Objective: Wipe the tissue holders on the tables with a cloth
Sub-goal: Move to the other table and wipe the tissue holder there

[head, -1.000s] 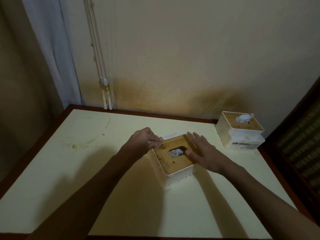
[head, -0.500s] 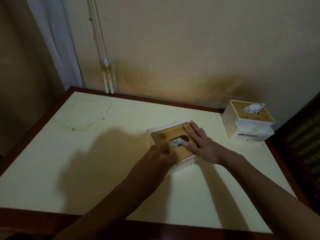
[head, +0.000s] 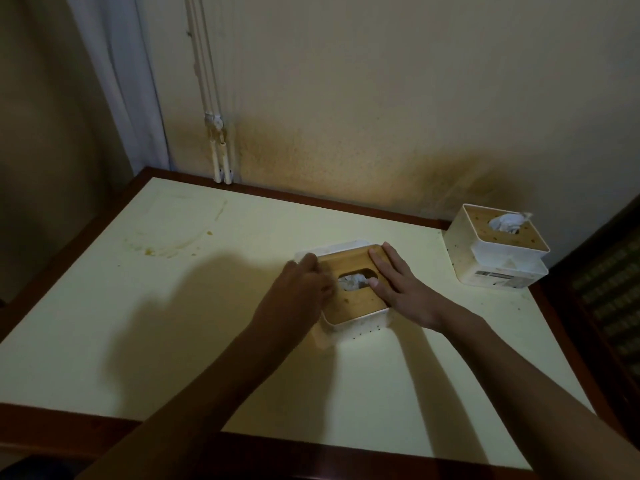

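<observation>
A white tissue holder [head: 360,327] with a wooden lid [head: 356,304] stands mid-table, and crumpled tissue [head: 351,282] shows in its oval opening. My left hand [head: 301,289] lies over the lid's left edge with its fingers curled down. Whatever is under them is hidden, and no cloth shows. My right hand [head: 398,285] presses flat on the lid's right side, fingers straight and thumb at the opening. A second white tissue holder [head: 485,265] with tissue sticking out stands at the table's far right corner.
The pale yellow table [head: 173,323] has a dark wooden rim and a dried stain [head: 162,247] at the far left. Behind it are a stained wall, a white conduit [head: 218,147] and a curtain [head: 121,81]. Dark furniture [head: 609,306] stands at the right.
My left hand went from the holder's back-left corner to its front, then back up along the lid's left side. My right hand stayed pressed on the lid. The camera pulled back.
</observation>
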A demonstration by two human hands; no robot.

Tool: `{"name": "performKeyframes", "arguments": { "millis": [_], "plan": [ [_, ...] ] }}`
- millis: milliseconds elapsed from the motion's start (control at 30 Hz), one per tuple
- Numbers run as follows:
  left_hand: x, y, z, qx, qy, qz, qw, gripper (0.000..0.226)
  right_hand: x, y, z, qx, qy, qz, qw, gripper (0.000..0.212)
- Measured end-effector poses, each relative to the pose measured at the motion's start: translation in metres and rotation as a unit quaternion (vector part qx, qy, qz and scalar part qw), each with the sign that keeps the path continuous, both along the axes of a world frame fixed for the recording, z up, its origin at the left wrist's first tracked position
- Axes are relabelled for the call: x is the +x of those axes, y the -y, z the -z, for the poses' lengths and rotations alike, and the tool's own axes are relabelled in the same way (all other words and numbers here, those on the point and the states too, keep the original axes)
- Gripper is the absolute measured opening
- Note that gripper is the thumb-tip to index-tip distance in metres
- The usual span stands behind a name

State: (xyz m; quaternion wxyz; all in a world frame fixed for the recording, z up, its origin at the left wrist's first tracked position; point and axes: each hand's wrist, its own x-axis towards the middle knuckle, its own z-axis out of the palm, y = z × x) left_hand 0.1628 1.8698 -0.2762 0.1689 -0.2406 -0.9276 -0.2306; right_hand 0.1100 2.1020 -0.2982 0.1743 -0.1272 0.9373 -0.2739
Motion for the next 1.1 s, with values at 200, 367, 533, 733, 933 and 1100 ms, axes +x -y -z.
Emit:
{"name": "performKeyframes", "arguments": {
  "millis": [200,367,533,733,933,1100],
  "plan": [
    [0.031,0.001,0.021,0.097,0.037,0.014,0.995,0.017,0.005,0.008,-0.007,-0.023,0.012,0.013,1.0,0.054],
    [0.004,0.015,0.028,0.118,0.044,-0.045,0.991,0.018,0.025,0.019,-0.022,0.1,0.009,0.044,0.994,0.059],
    [-0.037,0.041,0.019,0.096,0.055,-0.045,0.993,0.021,0.06,0.018,-0.047,0.233,-0.044,-0.006,0.972,0.066],
    [-0.065,0.059,0.011,0.036,0.045,0.03,0.998,0.02,0.073,0.021,-0.061,0.155,-0.005,-0.09,0.984,0.069],
    [-0.069,0.062,0.008,0.02,0.031,0.068,0.997,0.03,0.053,0.023,-0.049,0.149,0.032,-0.115,0.982,0.101],
    [-0.057,0.054,0.011,-0.028,-0.062,0.067,0.995,0.021,0.049,0.025,-0.042,0.128,0.046,-0.104,0.985,0.101]
  ]
}}
